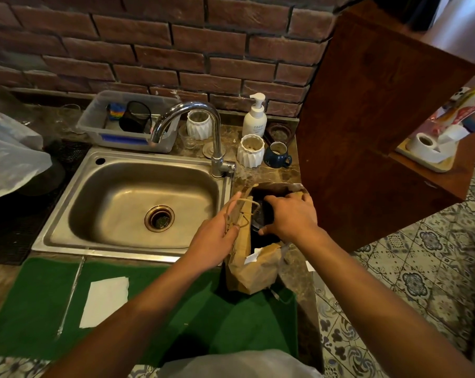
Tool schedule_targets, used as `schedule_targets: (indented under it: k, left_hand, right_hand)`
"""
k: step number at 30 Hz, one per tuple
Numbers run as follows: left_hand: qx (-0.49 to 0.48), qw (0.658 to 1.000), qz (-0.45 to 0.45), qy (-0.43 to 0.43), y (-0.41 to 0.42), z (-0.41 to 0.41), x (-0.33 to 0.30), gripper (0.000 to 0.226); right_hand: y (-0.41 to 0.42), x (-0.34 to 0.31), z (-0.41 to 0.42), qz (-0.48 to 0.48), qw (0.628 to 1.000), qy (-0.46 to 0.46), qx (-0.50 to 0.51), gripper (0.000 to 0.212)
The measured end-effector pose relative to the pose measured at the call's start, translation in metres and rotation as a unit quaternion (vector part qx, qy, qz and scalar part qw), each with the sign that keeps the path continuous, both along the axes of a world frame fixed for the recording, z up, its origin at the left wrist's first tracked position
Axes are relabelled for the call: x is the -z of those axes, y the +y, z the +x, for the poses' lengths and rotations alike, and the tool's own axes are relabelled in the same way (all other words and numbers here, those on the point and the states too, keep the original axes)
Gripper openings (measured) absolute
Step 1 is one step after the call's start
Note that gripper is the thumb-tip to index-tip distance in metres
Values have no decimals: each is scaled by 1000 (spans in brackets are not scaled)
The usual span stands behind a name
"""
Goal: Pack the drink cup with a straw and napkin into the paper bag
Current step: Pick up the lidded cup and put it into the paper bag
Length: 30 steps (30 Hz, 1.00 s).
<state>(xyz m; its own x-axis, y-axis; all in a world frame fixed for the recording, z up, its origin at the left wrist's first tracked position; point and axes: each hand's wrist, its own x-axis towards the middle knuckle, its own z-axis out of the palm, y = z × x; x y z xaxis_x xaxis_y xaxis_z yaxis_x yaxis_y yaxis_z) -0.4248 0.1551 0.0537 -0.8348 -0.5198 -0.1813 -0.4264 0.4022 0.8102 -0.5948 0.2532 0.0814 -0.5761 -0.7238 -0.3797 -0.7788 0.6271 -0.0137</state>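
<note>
A: Where are the fingers?

B: Right hand (291, 215) fingers curl around the dark cup (261, 216) inside the paper bag (254, 271), right of centre. Left hand (217, 236) pinches the bag's handle.

A: What's left?

B: Napkin (104, 301) and straw (70, 296) lie lower left on the tabletop, unpacked.

bag (254, 266): 1 | napkin (105, 301): 1 | straw (71, 293): 1 | white ribbed jars (250, 150): 2

Left hand (217, 236) holds the paper bag (254, 271) open; right hand (291, 216) lowers a dark cup (261, 214) inside.
</note>
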Motion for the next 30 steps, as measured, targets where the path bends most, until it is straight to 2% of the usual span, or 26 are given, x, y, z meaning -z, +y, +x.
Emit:
schedule_targets:
  k: [6, 12, 17, 23, 27, 30]
  left_hand:
    - [-4, 1000, 9, 7, 3, -4, 0, 71]
    - [-27, 999, 25, -10, 1, -2, 5, 76]
    - [-57, 996, 75, 6, 2, 1, 2, 73]
    - [-100, 993, 62, 29, 8, 9, 1, 80]
    - [-110, 992, 39, 42, 10, 21, -7, 89]
    - [-146, 987, 27, 58, 5, 46, -4, 76]
  right_hand:
    - [2, 1, -1, 16, 1000, 18, -5, 89]
    - [18, -3, 1, -73, 997, 0, -8, 93]
    - [38, -26, 11, -194, 981, -15, 18, 71]
    - [50, -55, 31, -324, 946, -34, 13, 59]
    - [40, -59, 52, -368, 927, -74, -20, 50]
    - [31, -57, 71, -395, 915, -77, -43, 44]
